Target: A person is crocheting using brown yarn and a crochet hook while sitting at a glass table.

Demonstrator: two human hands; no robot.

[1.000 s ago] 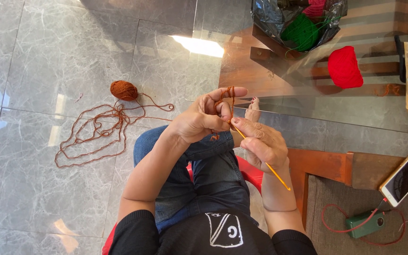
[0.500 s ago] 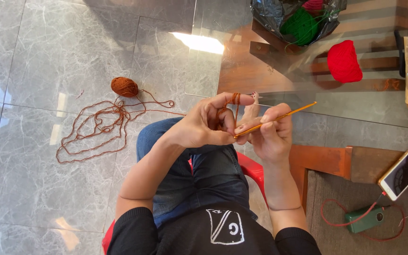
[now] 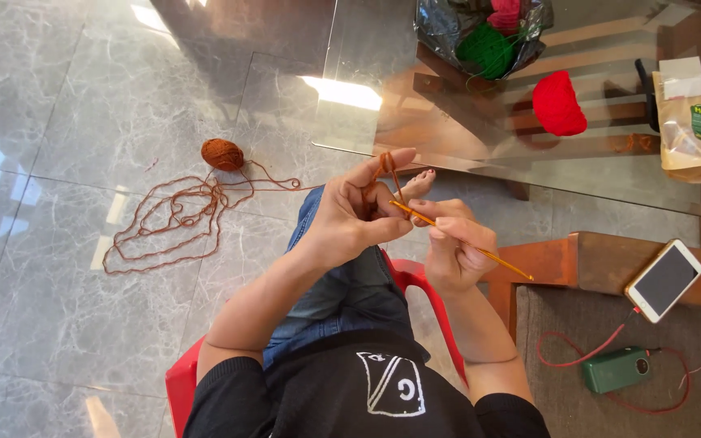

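Barely begun, I'd say: her left hand (image 3: pixel 350 223) pinches a small brown yarn loop (image 3: pixel 384 166) in closed fingers, the right hand (image 3: pixel 456 247) grips the crochet hook (image 3: pixel 464 243), while the yarn ball (image 3: pixel 222 154) lies on the floor far left, mostly unused.

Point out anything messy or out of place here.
The brown yarn lies unwound in loose tangled loops on the floor beside its small ball, rather than wound up. Nothing else stands out.
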